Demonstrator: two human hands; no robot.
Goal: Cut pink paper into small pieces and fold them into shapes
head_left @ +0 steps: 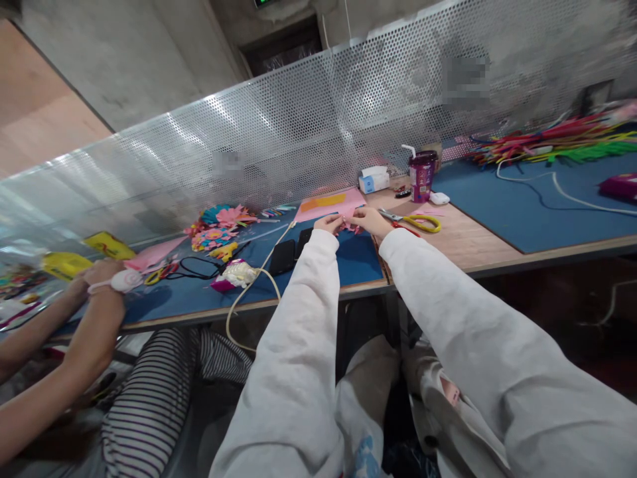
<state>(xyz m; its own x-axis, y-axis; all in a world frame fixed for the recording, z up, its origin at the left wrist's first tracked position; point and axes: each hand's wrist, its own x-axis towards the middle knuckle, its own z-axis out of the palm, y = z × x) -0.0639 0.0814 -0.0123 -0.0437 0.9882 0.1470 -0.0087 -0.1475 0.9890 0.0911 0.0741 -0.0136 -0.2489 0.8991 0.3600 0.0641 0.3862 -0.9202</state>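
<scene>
Where visible, pink paper (352,229) crosswise

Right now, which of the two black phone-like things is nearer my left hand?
The phone-like thing partly hidden behind your left sleeve, nearer your left hand. The other one lies farther left, in full view.

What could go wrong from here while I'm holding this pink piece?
The yellow-handled scissors point toward your right hand, so a careless move might nick it. The pale cable loops below the desk edge and could snag your left sleeve. The purple cup stands near the scissors; if knocked, it might spill toward the pink piece.
</scene>
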